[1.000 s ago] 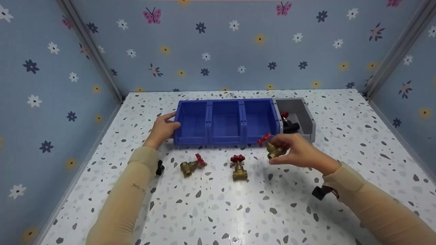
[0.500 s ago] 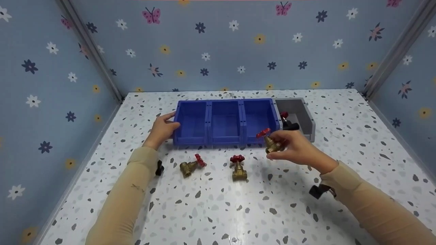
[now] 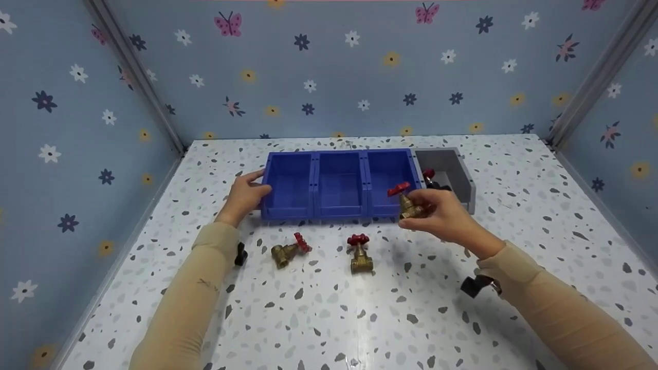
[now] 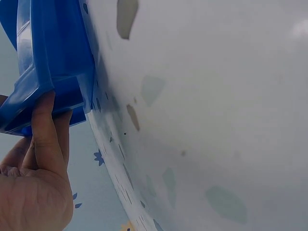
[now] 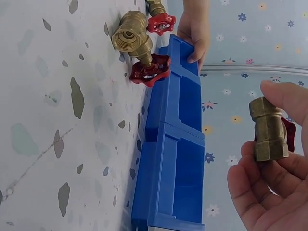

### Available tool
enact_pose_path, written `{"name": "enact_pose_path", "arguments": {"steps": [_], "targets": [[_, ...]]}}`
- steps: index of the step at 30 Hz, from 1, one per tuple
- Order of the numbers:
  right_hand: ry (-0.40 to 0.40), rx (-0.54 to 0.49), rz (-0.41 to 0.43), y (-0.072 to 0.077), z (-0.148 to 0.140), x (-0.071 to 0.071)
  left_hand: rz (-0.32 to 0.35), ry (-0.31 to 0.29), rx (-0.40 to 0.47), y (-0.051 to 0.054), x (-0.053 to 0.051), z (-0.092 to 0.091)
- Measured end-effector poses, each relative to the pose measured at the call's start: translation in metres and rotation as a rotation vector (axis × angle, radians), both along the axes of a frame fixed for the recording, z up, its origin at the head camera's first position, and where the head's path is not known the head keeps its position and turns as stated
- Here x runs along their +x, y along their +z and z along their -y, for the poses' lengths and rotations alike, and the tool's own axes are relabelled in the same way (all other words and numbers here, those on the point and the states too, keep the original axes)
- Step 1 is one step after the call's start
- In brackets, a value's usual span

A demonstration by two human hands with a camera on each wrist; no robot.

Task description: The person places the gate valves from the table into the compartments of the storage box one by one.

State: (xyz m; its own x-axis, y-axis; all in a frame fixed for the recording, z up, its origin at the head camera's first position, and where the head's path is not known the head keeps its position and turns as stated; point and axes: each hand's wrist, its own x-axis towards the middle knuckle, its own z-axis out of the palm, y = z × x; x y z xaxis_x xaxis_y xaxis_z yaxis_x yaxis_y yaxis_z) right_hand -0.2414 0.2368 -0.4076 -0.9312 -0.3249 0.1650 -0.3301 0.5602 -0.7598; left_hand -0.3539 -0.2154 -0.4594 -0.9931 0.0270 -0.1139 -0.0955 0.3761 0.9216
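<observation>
In the head view, my right hand (image 3: 446, 215) holds a brass gate valve (image 3: 408, 207) with a red handwheel, raised in front of the third blue bin (image 3: 393, 210). The right wrist view shows the valve's hex-ended brass body (image 5: 268, 132) between thumb and fingers. My left hand (image 3: 243, 195) grips the side wall of the leftmost blue bin (image 3: 288, 212). Seen from the left wrist, its fingers (image 4: 45, 134) touch the blue plastic edge. Two more brass gate valves lie on the table, one on the left (image 3: 284, 254) and one near the middle (image 3: 362, 263).
Three blue bins and a grey bin (image 3: 467, 181) stand joined in a row. Inside the grey bin is a black piece with a red handle (image 3: 428, 176), partly hidden by my right hand. Patterned walls enclose the speckled table (image 3: 329, 318) at the back and sides.
My right hand has carried the brass gate valve up and forward, toward the bins. The left hand and the two valves on the table have stayed in place.
</observation>
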Motion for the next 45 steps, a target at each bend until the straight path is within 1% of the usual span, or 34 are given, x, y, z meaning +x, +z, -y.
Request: {"name": "enact_pose_path", "arguments": {"steps": [9,14,22,30,34,38,45], "targets": [[-0.054,-0.034,0.006,0.000,0.003,-0.006,0.008,-0.015,0.011,0.003,0.000,0.001],[-0.089,-0.054,0.003,0.000,0.005,-0.009,0.007,-0.005,0.001,0.005,-0.001,0.000],[-0.143,-0.071,0.018,0.001,0.008,-0.012,0.012,-0.003,0.018,0.006,0.000,0.000],[-0.178,-0.054,0.031,0.001,0.012,-0.017,0.008,-0.016,0.025,0.005,0.002,0.002],[-0.192,-0.062,0.034,0.001,0.014,-0.020,0.012,-0.019,0.031,0.005,0.002,0.002],[-0.196,-0.079,0.039,0.002,0.018,-0.023,0.020,-0.012,0.027,0.005,0.002,0.002],[-0.222,-0.068,0.017,0.001,0.021,-0.029,0.031,0.001,0.023,0.002,0.000,0.001]]}}
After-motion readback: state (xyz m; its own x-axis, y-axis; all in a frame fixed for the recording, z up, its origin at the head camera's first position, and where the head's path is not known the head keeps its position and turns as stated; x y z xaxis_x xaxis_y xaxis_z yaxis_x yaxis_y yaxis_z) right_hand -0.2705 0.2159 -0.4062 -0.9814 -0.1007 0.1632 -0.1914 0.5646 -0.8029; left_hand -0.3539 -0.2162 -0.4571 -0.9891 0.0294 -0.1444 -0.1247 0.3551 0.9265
